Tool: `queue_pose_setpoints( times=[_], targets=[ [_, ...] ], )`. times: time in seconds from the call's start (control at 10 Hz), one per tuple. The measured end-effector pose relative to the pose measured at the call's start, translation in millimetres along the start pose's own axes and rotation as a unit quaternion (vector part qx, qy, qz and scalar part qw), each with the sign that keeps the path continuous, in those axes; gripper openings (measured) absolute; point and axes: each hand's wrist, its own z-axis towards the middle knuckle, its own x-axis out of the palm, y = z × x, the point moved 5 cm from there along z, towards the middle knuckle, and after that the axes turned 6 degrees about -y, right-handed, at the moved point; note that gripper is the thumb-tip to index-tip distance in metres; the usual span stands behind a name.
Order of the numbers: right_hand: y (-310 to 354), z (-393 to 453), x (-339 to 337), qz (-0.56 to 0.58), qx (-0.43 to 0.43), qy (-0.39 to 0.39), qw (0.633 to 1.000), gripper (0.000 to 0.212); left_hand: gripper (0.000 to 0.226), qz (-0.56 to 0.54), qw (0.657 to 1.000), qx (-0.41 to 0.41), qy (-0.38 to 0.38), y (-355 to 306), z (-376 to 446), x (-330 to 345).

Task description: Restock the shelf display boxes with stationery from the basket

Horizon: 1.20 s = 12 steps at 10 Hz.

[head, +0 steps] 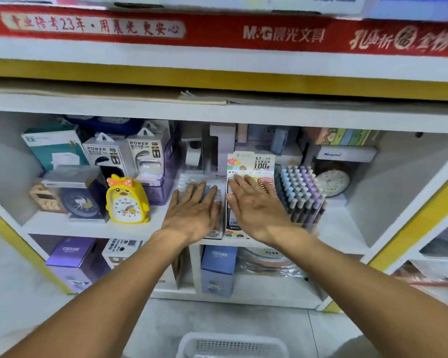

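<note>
**Two flat hands resting on display boxes at a stationery shelf**

Nearest the viewer, at the bottom edge, the rim of a white plastic basket (232, 344) with a slotted wall shows on the grey floor; what it holds cannot be seen. Two bare forearms reach up and forward from either side of it toward a white shelf (93, 228) with yellow trim.

The left hand (194, 213) lies palm down, fingers straight and slightly spread, on top of a pale display box (192, 180) of small items in rows. The right hand (254, 205) lies just beside it, also palm down with straight, spread fingers, on a colourful display box (251, 164) whose upright header card reads "0.7" and "100". Neither hand grips anything. The two boxes stand side by side at the front middle of the shelf, touching or nearly so.

Just right of the right hand stands a rack of pastel pens (303, 192), blue and purple caps upward. To the left of the left hand sits a yellow duck alarm clock (127, 200), then a dark blue clock (80, 202) in a clear case. Behind these are two boxes marked "POWER BANK" (130, 153). At the far right back, a round pale clock (332, 182) leans.

Below, a lower shelf holds purple and blue "CRUHRE" boxes (217, 264). Overhead, a red banner (217, 32) runs across.
</note>
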Motion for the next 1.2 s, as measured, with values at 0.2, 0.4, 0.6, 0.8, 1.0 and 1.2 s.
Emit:
queue_pose_setpoints(
  times=[0.2,0.4,0.6,0.8,1.0,1.2],
  targets=[
    [-3,-2,-12,0.04,-0.022,-0.017,0.999,0.057,0.05,-0.139,0.985,0.003,-0.107,-10,-2,-26],
    [-20,-1,-67,0.202,0.017,-0.155,0.967,0.049,0.042,-0.212,0.956,0.059,-0.192,-39,-10,-58],
    [-56,-23,-80,0.035,0.047,-0.168,0.984,0.053,0.061,-0.082,0.984,0.117,-0.106,-81,-3,-44],
    [-87,-32,-59,-0.019,0.084,-0.044,0.995,0.072,0.063,-0.002,0.989,0.128,-0.078,-96,13,-25],
    [-86,-34,-43,-0.057,0.077,-0.012,0.995,0.076,0.064,-0.017,0.989,0.124,-0.079,-94,19,-21],
    [-81,-38,-67,-0.032,0.081,-0.006,0.996,0.075,0.06,-0.026,0.989,0.133,-0.061,-90,13,-38]
  ],
)
